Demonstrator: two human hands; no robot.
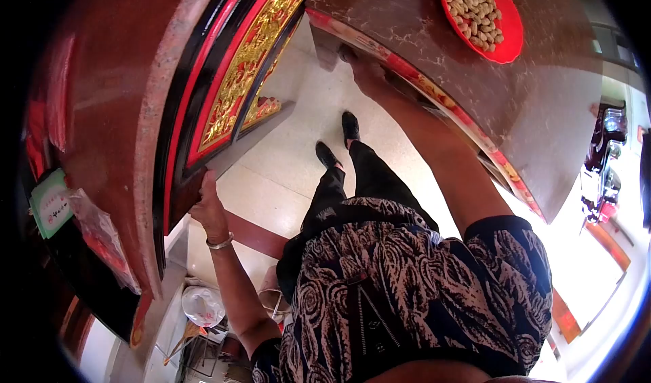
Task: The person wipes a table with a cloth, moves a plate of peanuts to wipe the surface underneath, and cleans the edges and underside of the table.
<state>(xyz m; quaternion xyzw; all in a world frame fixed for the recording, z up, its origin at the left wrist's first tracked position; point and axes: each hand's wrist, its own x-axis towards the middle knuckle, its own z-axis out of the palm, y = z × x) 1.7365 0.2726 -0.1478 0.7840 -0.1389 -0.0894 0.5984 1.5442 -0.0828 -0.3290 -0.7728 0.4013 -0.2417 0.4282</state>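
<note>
My left hand (211,212), with a bangle at its wrist, is closed at the lower edge of a black and red cabinet panel (186,179) with gold carving (251,64). Its thumb points up along the edge, and the other fingers are partly hidden. My right arm reaches forward along a brown marbled table (400,16) with a patterned red rim. Below that rim, near the table's corner, my right hand (366,74) is closed against the shaded underside. Shadow hides most of its fingertips. On the tabletop sits a red plate (513,23) of peanuts (475,10).
Pale floor tiles (271,159) show between cabinet and table, around my black shoes (327,154). A plastic bag (203,306) and a metal rack (203,359) are at lower left. Packets (102,237) hang over the reddish-brown top's edge (146,145).
</note>
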